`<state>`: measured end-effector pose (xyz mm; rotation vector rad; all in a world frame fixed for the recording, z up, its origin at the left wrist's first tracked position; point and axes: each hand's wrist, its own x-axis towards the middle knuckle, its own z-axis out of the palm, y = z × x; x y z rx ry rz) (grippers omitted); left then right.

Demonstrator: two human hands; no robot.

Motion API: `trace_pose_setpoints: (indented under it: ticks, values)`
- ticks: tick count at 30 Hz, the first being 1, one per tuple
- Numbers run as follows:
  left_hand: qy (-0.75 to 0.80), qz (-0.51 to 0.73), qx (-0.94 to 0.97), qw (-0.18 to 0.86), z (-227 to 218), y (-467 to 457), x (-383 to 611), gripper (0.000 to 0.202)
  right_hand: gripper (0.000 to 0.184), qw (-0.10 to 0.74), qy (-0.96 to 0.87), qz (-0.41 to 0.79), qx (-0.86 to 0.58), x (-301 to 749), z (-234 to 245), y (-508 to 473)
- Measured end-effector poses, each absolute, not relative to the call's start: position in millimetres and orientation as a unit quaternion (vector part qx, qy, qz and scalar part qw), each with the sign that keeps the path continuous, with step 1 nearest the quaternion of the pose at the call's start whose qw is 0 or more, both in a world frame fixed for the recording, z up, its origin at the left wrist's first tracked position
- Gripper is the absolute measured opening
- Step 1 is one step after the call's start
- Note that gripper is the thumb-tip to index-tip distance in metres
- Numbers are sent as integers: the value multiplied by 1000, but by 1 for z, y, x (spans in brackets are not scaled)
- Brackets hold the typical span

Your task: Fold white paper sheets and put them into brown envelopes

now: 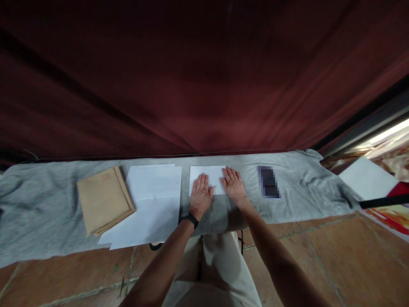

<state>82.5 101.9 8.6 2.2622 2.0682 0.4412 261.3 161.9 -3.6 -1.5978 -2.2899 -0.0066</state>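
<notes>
A small white sheet of paper (214,175), perhaps folded, lies flat on the grey cloth straight ahead of me. My left hand (202,195) presses flat on its left part, fingers stretched out and pointing away from me; a dark band circles that wrist. Over the right edge of the paper rests my right hand (233,183), palm down with its fingers slightly spread. Left of the paper are larger white sheets (156,209), overlapping one another. A stack of brown envelopes (104,198) partly covers their left side.
A grey cloth (300,187) covers the long, narrow surface. Right of my hands lies a dark, pixelated rectangular object (269,182). Behind stands a dark red fabric wall (204,106). At far right are a white panel (367,179) and a black bar (386,201). Tiled floor (297,251) shows below.
</notes>
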Motion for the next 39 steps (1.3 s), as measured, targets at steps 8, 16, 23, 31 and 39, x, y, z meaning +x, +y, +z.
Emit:
trace_pose_setpoints:
  ticks: [8,16,23,31,39]
  values:
    - [705,141,695,-5,8,91,59,60,53,173,-807,-6,-564,264,-5,162]
    - [709,142,690,-8,8,90,62,60,52,184,-803,21,-567,222,11,145]
    - [706,138,694,-7,5,90,59,60,49,159,-826,36,-539,196,6,127]
    - [693,156,704,-8,4,89,59,69,50,155,-816,20,-557,232,4,123]
    - [699,168,694,31,11,85,60,69,51,167,-796,15,-581,262,-4,119]
